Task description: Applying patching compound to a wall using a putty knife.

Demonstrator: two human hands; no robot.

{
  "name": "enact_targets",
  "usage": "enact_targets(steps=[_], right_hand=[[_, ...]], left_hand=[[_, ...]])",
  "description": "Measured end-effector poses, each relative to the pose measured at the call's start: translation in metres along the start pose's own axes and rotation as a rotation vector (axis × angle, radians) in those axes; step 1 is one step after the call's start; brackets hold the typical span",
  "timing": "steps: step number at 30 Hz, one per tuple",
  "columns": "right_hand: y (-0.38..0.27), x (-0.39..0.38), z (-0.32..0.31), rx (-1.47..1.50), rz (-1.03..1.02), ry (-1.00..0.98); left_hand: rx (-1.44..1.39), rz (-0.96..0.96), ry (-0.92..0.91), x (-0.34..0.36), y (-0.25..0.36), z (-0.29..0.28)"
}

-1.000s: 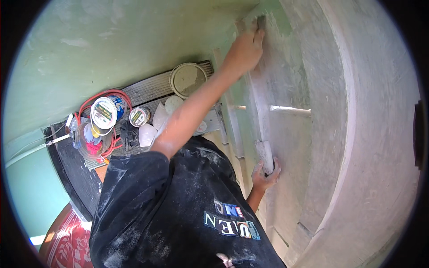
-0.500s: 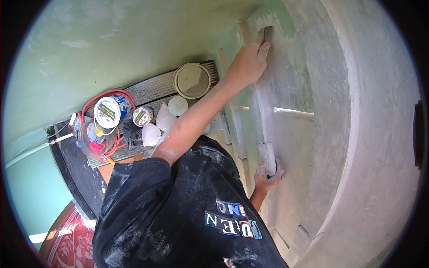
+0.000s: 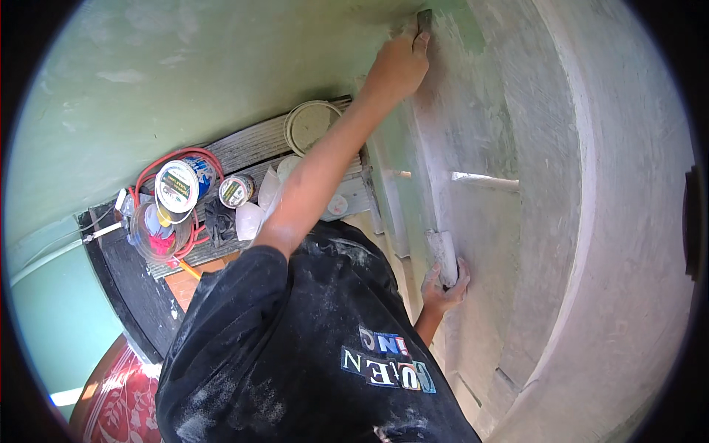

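My left hand (image 3: pixel 402 63) reaches far up along the wall, closed round a small putty knife (image 3: pixel 424 21). The knife's dark blade lies against the patchy grey-and-green wall surface (image 3: pixel 461 81), close to the corner. Lower down, my right hand (image 3: pixel 445 286) grips a whitish flat piece caked with putty (image 3: pixel 442 251), its fingers wrapped round the lower end. Whether that piece is a scraper or a board I cannot tell. Pale dust coats both hands and the black shirt (image 3: pixel 310 332).
On a slatted wooden bench (image 3: pixel 244 148) to the left stand a round putty-smeared tub (image 3: pixel 310 125), a white bucket (image 3: pixel 177 187), a small tin (image 3: pixel 236 191) and a coiled red hose (image 3: pixel 210 159). A red patterned round surface (image 3: pixel 118 399) shows at lower left. A light ridge (image 3: pixel 580 184) curves down the right wall.
My left hand with the putty knife has moved up and slightly left along the wall, toward the corner. My right hand has barely shifted.
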State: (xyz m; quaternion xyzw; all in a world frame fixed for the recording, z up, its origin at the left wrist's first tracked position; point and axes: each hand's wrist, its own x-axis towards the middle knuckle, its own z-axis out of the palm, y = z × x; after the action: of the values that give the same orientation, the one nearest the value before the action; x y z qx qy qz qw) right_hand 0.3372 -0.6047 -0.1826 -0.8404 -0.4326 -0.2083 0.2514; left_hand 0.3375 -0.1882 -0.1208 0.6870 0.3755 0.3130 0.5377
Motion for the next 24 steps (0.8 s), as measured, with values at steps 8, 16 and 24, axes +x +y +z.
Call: enact_targets(steps=[8, 16, 24], right_hand=[[0.002, -0.002, 0.000, 0.002, -0.006, 0.003], [0.003, -0.002, 0.002, 0.010, -0.028, 0.031], [0.004, -0.002, 0.004, -0.005, -0.070, 0.074]], left_hand=[[0.001, 0.016, -0.039, -0.026, -0.001, 0.012], [0.015, 0.059, -0.002, -0.024, 0.001, 0.011], [0.050, 0.129, 0.000, -0.012, -0.006, 0.005]])
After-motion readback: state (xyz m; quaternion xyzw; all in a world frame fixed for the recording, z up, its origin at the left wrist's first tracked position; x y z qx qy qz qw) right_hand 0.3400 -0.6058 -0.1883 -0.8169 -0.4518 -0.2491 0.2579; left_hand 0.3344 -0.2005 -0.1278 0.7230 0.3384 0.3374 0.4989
